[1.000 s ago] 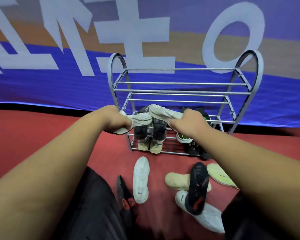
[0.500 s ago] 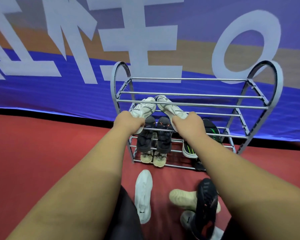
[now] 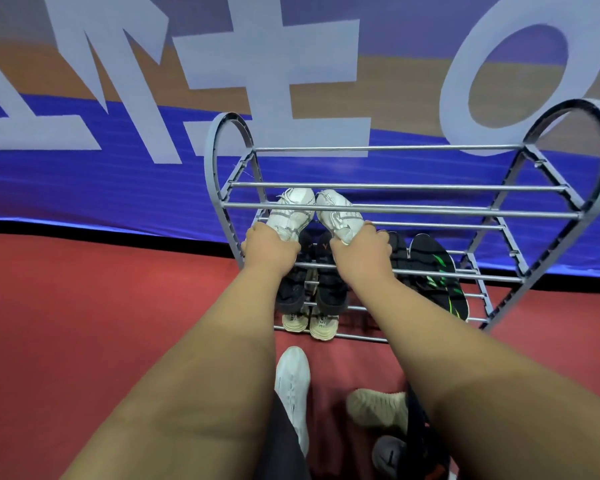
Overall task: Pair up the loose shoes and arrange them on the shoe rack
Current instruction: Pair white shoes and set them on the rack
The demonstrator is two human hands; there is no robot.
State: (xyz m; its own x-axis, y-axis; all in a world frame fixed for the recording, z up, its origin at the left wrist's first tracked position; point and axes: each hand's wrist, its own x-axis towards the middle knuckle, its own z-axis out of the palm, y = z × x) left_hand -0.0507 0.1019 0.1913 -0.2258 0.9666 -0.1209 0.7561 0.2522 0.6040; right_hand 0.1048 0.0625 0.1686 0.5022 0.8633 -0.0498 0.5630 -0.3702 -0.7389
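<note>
A grey metal shoe rack [image 3: 395,206] with heart-shaped ends stands against the banner. My left hand [image 3: 269,245] grips the heel of a white sneaker [image 3: 291,211], and my right hand [image 3: 361,245] grips the heel of its matching white sneaker [image 3: 338,213]. Both sneakers lie side by side, toes pointing away, on the left of an upper-middle tier under the top bars. Below them a pair of black shoes [image 3: 310,289] sits on a lower tier, and a beige pair [image 3: 309,322] on the bottom. A black shoe with green marks [image 3: 437,268] lies on the rack at right.
Loose shoes lie on the red floor near me: a white one [image 3: 293,386], a beige one [image 3: 378,407], and a dark one [image 3: 392,455] partly hidden by my right arm. A blue and tan banner [image 3: 118,174] with large letters runs behind the rack.
Both hands carried the white sneakers up and forward into the rack, from in front of the lower tiers to an upper tier. The two sneakers now lie parallel and close together.
</note>
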